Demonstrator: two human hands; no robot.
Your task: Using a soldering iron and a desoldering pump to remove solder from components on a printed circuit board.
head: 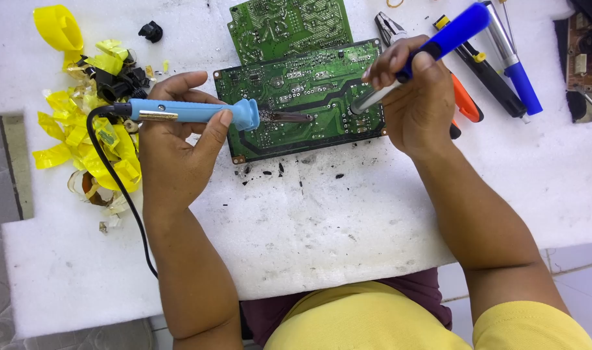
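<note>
green circuit boards (296,97): 2 | light-blue soldering iron (192,111): 1 | blue desoldering pumps (438,42): 2 | pliers (388,27): 1 | hands (173,152): 2 | white foam tabletop (322,214): 1

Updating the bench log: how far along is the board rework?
Done: black debris lies below the green circuit board; yellow tape scraps sit aside. In hand: left hand holds the blue soldering iron, right hand the desoldering pump, both tips over the board. Left: cannot tell.
</note>
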